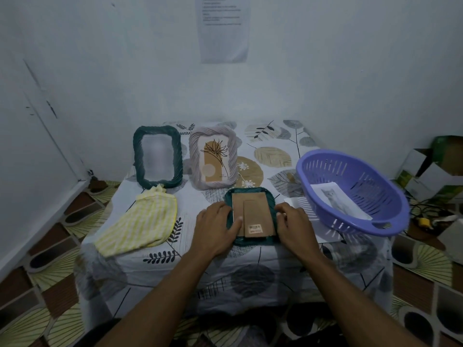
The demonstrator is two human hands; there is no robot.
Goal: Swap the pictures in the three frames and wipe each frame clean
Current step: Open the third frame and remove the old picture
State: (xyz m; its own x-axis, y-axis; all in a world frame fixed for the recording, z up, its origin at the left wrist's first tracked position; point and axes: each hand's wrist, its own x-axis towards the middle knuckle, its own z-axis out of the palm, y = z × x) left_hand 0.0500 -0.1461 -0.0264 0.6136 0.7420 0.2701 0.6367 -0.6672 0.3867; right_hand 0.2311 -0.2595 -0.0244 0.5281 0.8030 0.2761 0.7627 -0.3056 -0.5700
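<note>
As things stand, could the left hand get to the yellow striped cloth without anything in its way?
Probably yes. The yellow cloth lies flat just left of the left hand, which rests on the face-down green frame. Only bare tablecloth shows between them.

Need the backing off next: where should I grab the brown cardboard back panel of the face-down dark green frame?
Probably by the narrow brown easel flap on the brown cardboard back panel of the face-down dark green frame. It overlaps the panel, so its long left edge gives a lip. Come from the left with the left hand, whose thumb already rests there; the right hand steadies the rim.
</note>
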